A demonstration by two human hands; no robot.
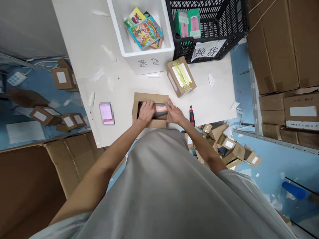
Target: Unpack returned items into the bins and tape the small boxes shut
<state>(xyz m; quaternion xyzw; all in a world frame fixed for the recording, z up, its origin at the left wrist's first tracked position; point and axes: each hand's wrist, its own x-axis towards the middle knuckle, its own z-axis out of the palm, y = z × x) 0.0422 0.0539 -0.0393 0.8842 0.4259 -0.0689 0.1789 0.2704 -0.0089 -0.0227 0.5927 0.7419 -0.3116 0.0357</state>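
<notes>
An opened cardboard box (151, 97) lies on the table in front of me, its flaps folded outward. Inside it shows a dark and pinkish item (160, 109), whose kind I cannot make out. My left hand (147, 111) reaches into the left part of the box with its fingers curled, and what is under them is hidden. At the right end, my right hand (175, 113) grips the box's edge between thumb and fingers. A red and black utility knife (191, 116) lies on the table to the right of that hand.
Beyond the box stand a taped carton (181, 77), a white foam bin (147, 59) with colourful booklets (146, 31), and a black crate (211, 36) holding green-and-pink boxes (188, 23). A blurred pink object (106, 113) lies left. Several cartons (229, 143) are heaped below the table's right edge.
</notes>
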